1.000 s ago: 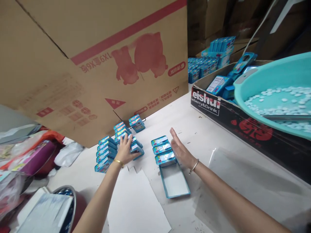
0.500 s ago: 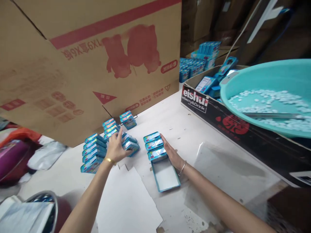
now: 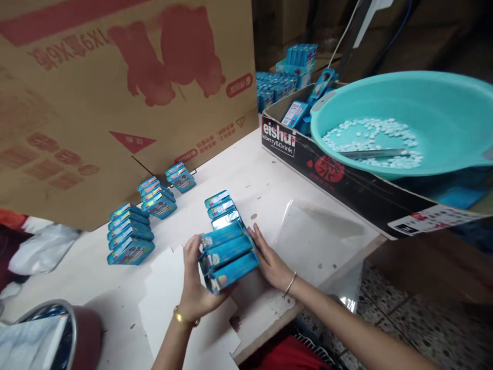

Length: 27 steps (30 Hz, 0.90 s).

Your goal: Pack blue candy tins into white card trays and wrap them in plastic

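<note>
Near the worktop's (image 3: 269, 180) front edge, left hand (image 3: 194, 288) and right hand (image 3: 269, 262) clamp a row of blue tins (image 3: 227, 257) between flat palms; uneven squeezing could buckle the row and spill tins floorward.

My view is evenly, softly lit with faint shadows (edges bend and blur), dark beyond the bench.
</note>
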Available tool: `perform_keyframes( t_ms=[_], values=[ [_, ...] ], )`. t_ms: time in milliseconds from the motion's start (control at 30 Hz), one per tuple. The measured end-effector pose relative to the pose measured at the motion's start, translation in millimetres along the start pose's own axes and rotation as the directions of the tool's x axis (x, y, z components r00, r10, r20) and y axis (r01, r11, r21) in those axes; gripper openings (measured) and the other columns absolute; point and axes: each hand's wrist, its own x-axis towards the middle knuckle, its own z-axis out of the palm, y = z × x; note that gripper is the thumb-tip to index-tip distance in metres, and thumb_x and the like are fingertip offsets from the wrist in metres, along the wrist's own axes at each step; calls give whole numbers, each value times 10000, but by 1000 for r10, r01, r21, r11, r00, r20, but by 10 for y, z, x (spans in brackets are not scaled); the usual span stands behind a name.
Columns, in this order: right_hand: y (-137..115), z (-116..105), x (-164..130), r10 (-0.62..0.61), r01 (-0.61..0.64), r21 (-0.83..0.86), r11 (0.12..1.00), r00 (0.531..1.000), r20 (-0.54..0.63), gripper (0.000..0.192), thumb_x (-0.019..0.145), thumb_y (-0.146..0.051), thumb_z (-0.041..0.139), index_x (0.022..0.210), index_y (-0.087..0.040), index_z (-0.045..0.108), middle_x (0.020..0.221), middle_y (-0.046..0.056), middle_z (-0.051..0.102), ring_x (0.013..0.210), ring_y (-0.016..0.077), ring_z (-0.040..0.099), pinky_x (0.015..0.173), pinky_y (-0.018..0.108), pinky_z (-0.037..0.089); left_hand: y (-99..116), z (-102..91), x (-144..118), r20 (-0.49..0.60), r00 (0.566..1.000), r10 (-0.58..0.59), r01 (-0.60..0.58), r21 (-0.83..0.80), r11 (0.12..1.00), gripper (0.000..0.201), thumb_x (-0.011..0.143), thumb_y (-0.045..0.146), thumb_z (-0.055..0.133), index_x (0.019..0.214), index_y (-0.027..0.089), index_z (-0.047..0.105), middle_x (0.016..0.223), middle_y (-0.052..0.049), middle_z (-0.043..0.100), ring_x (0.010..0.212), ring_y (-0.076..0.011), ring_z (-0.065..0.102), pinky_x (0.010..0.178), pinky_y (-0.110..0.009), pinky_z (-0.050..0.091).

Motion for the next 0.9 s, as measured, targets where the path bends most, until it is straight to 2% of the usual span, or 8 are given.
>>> perform_keyframes(
  t_ms=[133,300,433,533,600,733,800,900],
  values=[
    [-65,-53,24,-50,51,-37,998,999,15,700,914,-141,253,1488,-184,-145,1577,54,148,1442,131,158,1187,403,209,26,67,219,129,979,159,-176,130,976,969,692,358,705,1483,313,148,1385,-148,300,1280,-374,367,1013,-550,407],
    [-83,-174,16,-160,173,-131,976,981,108,694,850,-51,268,1509,-206,115,1584,3,117,1452,153,120,1202,408,181,176,-21,391,312,946,85,-184,304,935,981,674,350,726,1487,287,181,1400,-158,317,1249,-378,384,981,-527,441],
    [-99,-271,6,-244,267,-140,953,957,159,675,889,-107,344,1510,-192,95,1583,60,113,1452,204,141,1195,450,211,256,12,483,402,915,26,-199,394,897,959,654,335,742,1472,237,252,1418,-173,347,1267,-387,378,992,-531,432],
    [-106,-272,12,-297,322,-178,930,943,152,719,930,-248,456,1513,-203,38,1574,109,140,1444,248,178,1175,493,264,262,76,522,386,922,22,-202,433,878,983,723,383,718,1501,222,139,1486,-194,304,1355,-411,288,1062,-636,286],
    [-97,-244,22,-297,320,-213,923,945,135,705,950,-309,449,1514,-205,39,1566,130,165,1435,258,211,1160,503,296,243,113,536,393,917,74,-232,371,899,977,799,444,653,1509,212,23,1534,-212,212,1412,-409,176,1077,-671,207],
    [-53,-164,38,-313,339,-294,894,940,132,697,962,-282,415,1513,-202,-3,1554,142,205,1420,258,252,1143,494,338,174,140,511,452,861,232,-327,142,934,821,910,427,505,1508,234,-24,1567,-186,112,1444,-329,93,1123,-569,233],
    [-21,-120,43,-323,349,-348,870,937,135,732,946,-254,448,1512,-206,-14,1550,143,218,1409,268,277,1137,497,351,133,146,452,374,904,206,-269,125,955,863,896,448,523,1508,214,-38,1558,-193,153,1435,-318,163,1133,-551,234],
    [34,-48,46,-308,331,-413,848,943,122,777,914,-213,499,1514,-222,5,1550,135,223,1387,288,315,1119,513,373,87,180,339,223,970,95,-146,227,963,955,840,539,566,1509,184,-15,1537,-215,209,1419,-355,201,1110,-601,233]
  ],
)
